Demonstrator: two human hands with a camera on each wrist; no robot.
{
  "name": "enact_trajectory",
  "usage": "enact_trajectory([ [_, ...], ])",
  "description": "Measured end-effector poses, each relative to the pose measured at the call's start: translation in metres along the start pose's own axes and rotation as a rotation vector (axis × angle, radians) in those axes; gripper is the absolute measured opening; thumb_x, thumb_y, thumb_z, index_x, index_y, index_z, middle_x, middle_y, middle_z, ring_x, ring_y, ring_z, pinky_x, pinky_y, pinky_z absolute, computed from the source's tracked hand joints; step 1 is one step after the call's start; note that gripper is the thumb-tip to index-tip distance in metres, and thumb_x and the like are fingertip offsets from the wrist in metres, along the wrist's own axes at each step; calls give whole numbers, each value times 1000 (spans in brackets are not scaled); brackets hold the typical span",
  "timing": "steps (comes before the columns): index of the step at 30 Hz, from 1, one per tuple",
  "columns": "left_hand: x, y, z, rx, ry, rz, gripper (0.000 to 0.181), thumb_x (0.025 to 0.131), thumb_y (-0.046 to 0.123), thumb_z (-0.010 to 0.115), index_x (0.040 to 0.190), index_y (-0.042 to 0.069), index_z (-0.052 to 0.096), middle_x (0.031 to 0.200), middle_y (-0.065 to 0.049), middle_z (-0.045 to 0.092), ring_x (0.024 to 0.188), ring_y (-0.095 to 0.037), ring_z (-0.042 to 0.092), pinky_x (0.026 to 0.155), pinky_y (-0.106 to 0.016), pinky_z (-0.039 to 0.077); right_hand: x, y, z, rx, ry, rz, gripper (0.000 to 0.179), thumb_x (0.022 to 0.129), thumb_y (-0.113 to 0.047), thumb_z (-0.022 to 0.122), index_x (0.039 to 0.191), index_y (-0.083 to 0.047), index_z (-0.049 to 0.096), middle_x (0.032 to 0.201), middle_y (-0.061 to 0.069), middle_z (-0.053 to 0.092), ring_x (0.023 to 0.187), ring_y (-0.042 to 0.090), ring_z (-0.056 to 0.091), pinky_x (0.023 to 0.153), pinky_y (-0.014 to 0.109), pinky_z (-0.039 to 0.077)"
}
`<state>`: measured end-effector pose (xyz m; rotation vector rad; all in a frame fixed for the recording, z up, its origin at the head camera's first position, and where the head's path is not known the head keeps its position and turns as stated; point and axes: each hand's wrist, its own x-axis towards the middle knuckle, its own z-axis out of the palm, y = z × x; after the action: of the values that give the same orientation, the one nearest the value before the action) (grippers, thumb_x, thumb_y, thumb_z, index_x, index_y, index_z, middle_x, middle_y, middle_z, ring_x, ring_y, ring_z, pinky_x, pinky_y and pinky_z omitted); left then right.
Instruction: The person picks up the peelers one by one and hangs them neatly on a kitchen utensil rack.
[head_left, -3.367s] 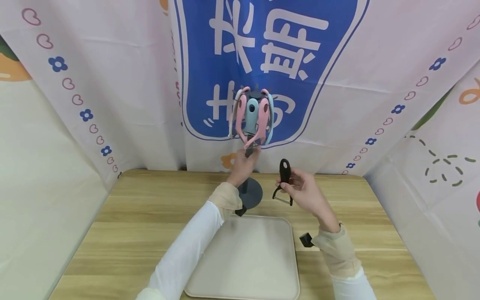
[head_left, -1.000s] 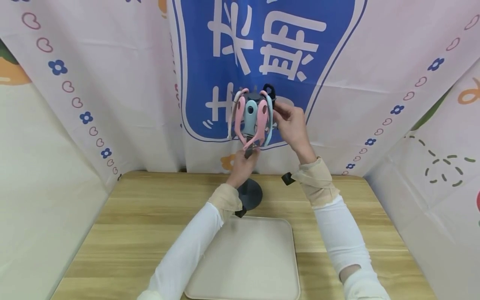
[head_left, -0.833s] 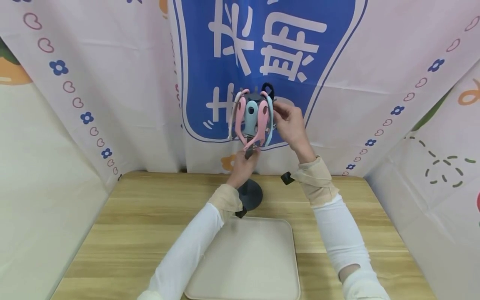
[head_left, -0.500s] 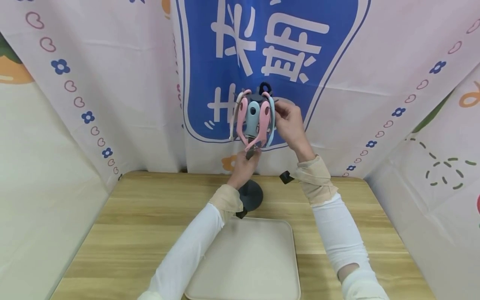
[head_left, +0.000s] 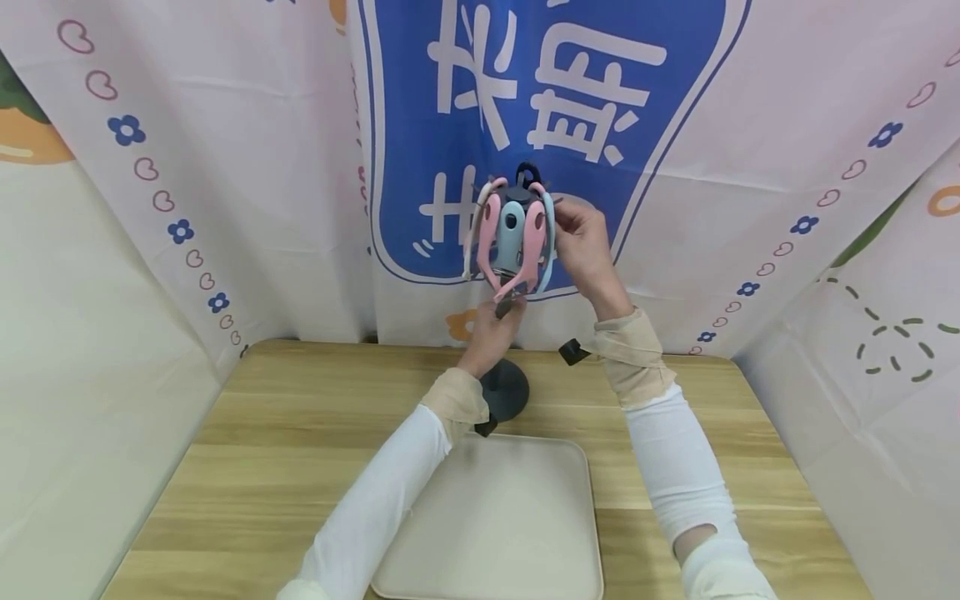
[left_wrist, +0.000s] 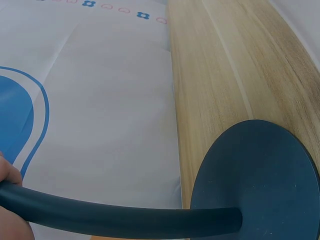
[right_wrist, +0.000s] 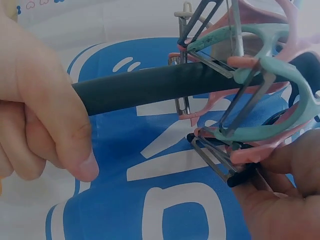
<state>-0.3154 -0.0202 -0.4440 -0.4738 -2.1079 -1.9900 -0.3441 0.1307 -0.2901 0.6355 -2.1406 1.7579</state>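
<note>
In the head view my left hand grips the pole of a dark stand, whose round base rests on the table; the left wrist view shows the pole rising from it. Pink and light blue peelers hang around the stand's top, with a whitish one at the left. A black peeler is pinched by my right hand at the rack's right side. Its holed handle end shows behind the top; the rest is hidden there by the hanging peelers.
A beige tray lies on the wooden table in front of the stand. A printed cloth hangs close behind. Small black blocks stick out from both wrists.
My right hand has raised the black peeler from above the table to the rack's top. Lately its handle end has shifted left behind the top. The left hand keeps its grip.
</note>
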Motion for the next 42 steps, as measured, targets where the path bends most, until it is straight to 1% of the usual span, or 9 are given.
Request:
enact_trajectory([
  [3, 0, 1, 0, -1, -2, 3, 44, 110, 27, 54, 69, 16, 47, 58, 5, 37, 51, -14, 33, 52, -30, 28, 0, 1, 0, 11, -3, 14, 22, 106, -10, 67, 122, 2, 77, 95, -6, 77, 84, 11, 65, 71, 21, 53],
  [8, 0, 3, 1, -2, -13, 3, 43, 111, 28, 53, 70, 16, 49, 58, 5, 38, 51, -14, 33, 52, -30, 29, 1, 0, -1, 32, -2, 40, 21, 106, -8, 66, 119, 3, 77, 89, -9, 75, 87, 11, 64, 71, 22, 52],
  [16, 0, 0, 1, -8, -8, 11, 38, 111, 29, 54, 81, 7, 60, 59, 4, 38, 51, -13, 33, 51, -30, 28, 2, 0, -1, 50, -31, 46, 18, 106, -6, 65, 115, 3, 78, 88, -8, 72, 88, 13, 61, 74, 23, 50],
  [21, -1, 0, 2, -3, -9, 16, 33, 112, 28, 53, 86, 12, 65, 59, 4, 39, 52, -13, 33, 51, -30, 28, 2, 4, -3, 45, -60, 18, 21, 107, -4, 63, 120, 5, 76, 93, -9, 73, 91, 13, 62, 75, 23, 51],
  [26, -1, 1, 1, -2, -17, 14, 37, 112, 30, 52, 78, 15, 55, 60, 3, 39, 53, -14, 33, 52, -30, 29, 0, 6, -4, 44, -107, -25, 24, 106, 0, 62, 125, 8, 73, 99, -8, 73, 92, 15, 63, 76, 23, 53],
  [29, -1, 0, 2, -6, -23, 11, 39, 111, 31, 53, 76, 15, 52, 60, 4, 40, 53, -15, 34, 52, -31, 29, -3, 6, -4, 39, -132, -21, 25, 106, 0, 62, 127, 5, 73, 105, -2, 75, 92, 16, 64, 75, 23, 55],
  [32, -3, -1, 3, -8, -23, 11, 37, 111, 31, 53, 80, 12, 56, 61, 4, 40, 53, -16, 35, 52, -31, 30, -6, 8, -5, 34, -143, -20, 26, 106, -1, 62, 129, 3, 73, 109, 2, 76, 90, 15, 66, 74, 24, 55],
  [37, -4, -2, 5, 9, -28, 2, 37, 112, 33, 52, 86, 7, 59, 63, 4, 41, 55, -14, 36, 54, -30, 31, -11, 14, -9, 21, -136, -29, 26, 107, -3, 61, 129, 2, 73, 99, -6, 75, 81, 14, 63, 69, 23, 53],
  [42, -4, -3, 6, 11, -29, -3, 28, 111, 34, 53, 94, 14, 62, 63, 4, 40, 55, -13, 35, 54, -29, 32, -17, 19, -10, 36, -127, 4, 25, 109, -6, 59, 127, 3, 74, 91, -4, 71, 80, 13, 59, 70, 23, 49],
])
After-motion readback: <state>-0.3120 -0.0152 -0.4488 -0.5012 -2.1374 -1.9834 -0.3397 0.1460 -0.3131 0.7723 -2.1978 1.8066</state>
